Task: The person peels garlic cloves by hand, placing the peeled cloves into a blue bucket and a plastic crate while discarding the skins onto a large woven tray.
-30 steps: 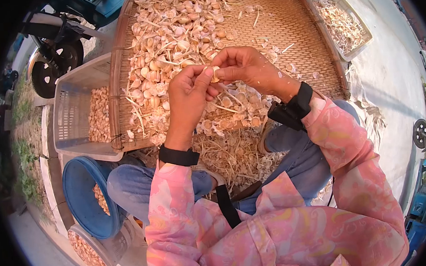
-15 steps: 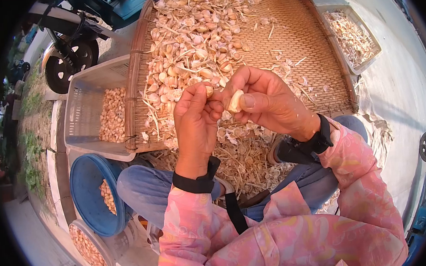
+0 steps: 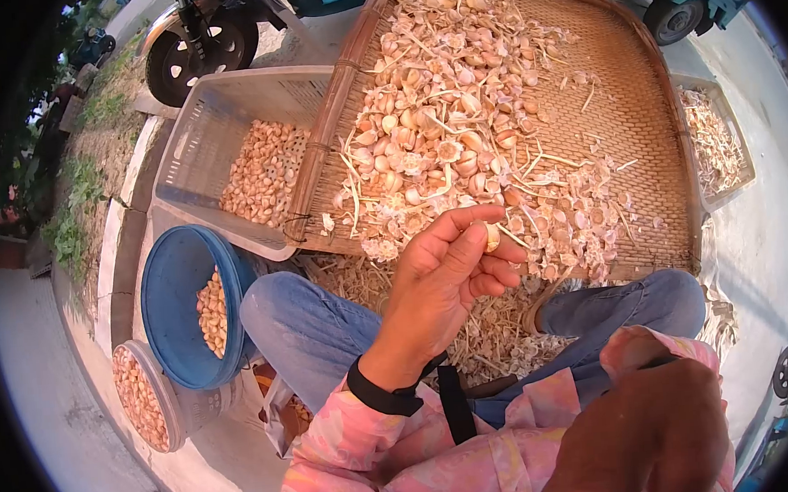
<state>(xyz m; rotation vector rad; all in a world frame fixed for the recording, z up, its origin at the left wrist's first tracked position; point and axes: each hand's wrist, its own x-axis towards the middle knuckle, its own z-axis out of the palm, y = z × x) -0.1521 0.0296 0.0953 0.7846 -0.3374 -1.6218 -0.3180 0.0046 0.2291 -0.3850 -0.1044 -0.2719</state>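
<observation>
Outdoor concrete yard, person seated low with the knees apart.

Nearest the lens: right hand [image 3: 649,438], back toward the camera, blurred and out of focus. Cannot tell whether it is closed or holding anything.

Next out: left hand [image 3: 441,284], palm up and fingers curled, pinching a garlic clove [image 3: 493,236] between thumb and forefinger tip. The clove sits at the far side of that hand, toward the tray, and its long axis looks roughly upright. The left hand has it; the right is well apart, back by the face.

Below the left hand, between the jeans: loose husks [image 3: 498,330] on the ground.

Beyond the fingertips: woven tray [image 3: 631,132], with a heap of cloves [image 3: 440,108] on its left half.

To the left of the hand: blue tub [image 3: 168,305], white bucket [image 3: 167,406] and plastic crate [image 3: 198,141], all holding cloves.

Farthest: a wheel [image 3: 197,55].
</observation>
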